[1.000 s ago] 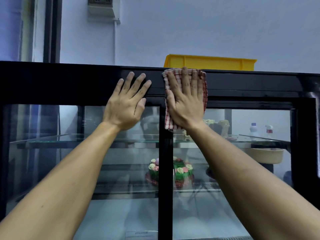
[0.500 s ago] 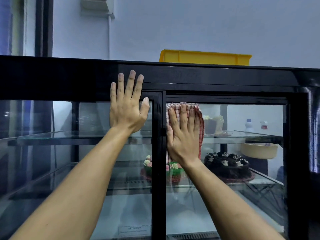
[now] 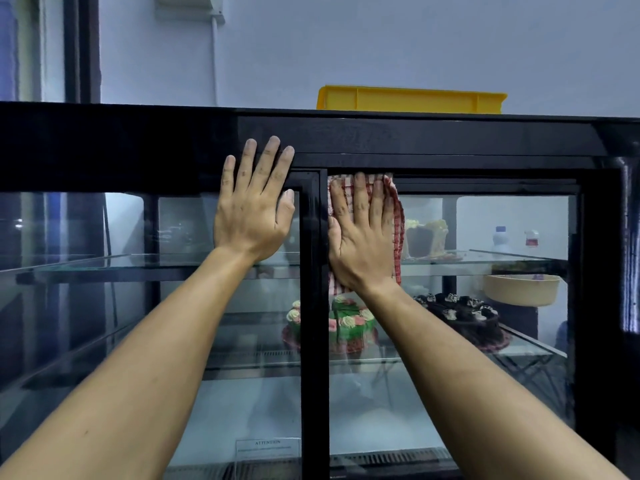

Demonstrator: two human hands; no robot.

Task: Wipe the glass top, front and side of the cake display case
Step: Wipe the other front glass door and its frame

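Landmark: I take the black vertical centre post (image 3: pixel 313 306) of the black-framed glass cake display case (image 3: pixel 415 140) as my reference.
Hands, count: two, both bare, both raised to the case front.
Left hand (image 3: pixel 251 216): just left of the post, fingers straight and close together, palm flat on the left glass pane (image 3: pixel 104 306), fingertips up on the black top band.
Right hand (image 3: pixel 362 240): just right of the post, fingers straight and spread, pressing flat on the cloth; it grips nothing.
Cloths, count: one red-and-white checked cloth (image 3: pixel 397 223), pinned by my right palm against the upper part of the right glass pane (image 3: pixel 519 393), touching the post's right edge.
Cakes, count: three that I can make out. One green cake with pink and cream rosettes (image 3: pixel 349 327) on the lower shelf straddling the post; one dark chocolate cake (image 3: pixel 464 320) on the same shelf well right of it; one tall cream-topped cake piece (image 3: pixel 426 237) on the upper shelf, right of the cloth.
Glass shelves, count: two tiers visible inside.
Crates, count: one yellow plastic crate (image 3: pixel 412 98) on the case top, right of the post.
Bottles, count: two small white bottles (image 3: pixel 500 237), far right, seen through the glass.
Bowls, count: one beige round bowl (image 3: pixel 521 289) below them.
Notices, count: one small white notice (image 3: pixel 268 448) low down, left of the post.
Room: pale blue-grey wall (image 3: pixel 415 39) behind; a white box (image 3: pixel 187 5) and pipe up left.
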